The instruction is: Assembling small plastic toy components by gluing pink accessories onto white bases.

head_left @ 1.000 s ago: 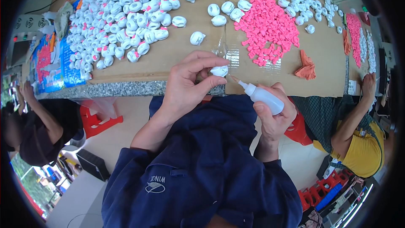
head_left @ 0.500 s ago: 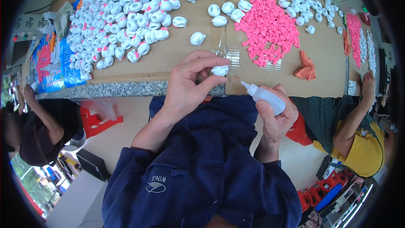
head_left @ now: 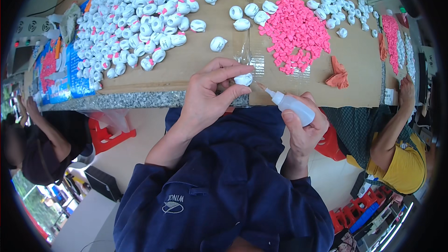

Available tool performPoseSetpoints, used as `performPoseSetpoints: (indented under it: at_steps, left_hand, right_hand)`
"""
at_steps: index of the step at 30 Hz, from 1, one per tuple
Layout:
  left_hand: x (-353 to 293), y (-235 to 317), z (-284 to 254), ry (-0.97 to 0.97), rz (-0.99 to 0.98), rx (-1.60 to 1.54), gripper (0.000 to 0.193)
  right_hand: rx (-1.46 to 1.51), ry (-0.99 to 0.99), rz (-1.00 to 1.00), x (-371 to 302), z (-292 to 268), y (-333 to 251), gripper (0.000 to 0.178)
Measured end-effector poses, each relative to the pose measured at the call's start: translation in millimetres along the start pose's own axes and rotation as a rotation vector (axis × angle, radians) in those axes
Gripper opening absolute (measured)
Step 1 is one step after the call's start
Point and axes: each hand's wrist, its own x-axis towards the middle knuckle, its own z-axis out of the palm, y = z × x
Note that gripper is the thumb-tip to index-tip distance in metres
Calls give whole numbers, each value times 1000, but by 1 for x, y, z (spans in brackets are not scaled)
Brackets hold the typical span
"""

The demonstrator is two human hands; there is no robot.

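Between the thumb and fingers of my left hand [head_left: 210, 88] is pinched a small rounded white plastic piece [head_left: 243, 79]. My right hand [head_left: 308, 128] is closed round a translucent squeeze bottle [head_left: 296, 108] with a thin nozzle. The nozzle tip points at the white piece; whether the two touch I cannot tell. Beyond my hands lies a pile of small pink pieces [head_left: 298, 32] on the cardboard. To its left spreads a large heap of white pieces [head_left: 149, 18], several with pink parts on them. One single white piece [head_left: 218, 44] lies apart, just beyond my left hand.
More white pieces [head_left: 326, 0] lie at the far right. A crumpled orange glove-like scrap [head_left: 337, 73] rests right of the pink pile. The granite table edge [head_left: 140, 99] runs in front of me. A person [head_left: 396, 154] sits at the right, another person [head_left: 46, 144] at the left.
The white piece has turned slightly in my left fingers. Both hands and the bottle stay nearly in place.
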Motion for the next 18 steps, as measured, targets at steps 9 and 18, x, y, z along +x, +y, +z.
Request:
performPoseSetpoints:
  at_steps: [9,18]
  left_hand:
    - [-8,5,-3,-17,-185,-350,35]
    - [-10,6,-1,-40,-292,-332,37]
  right_hand:
    - [153,100,95,5,9,5,33]
    - [-144,99,-33,18,25,21,32]
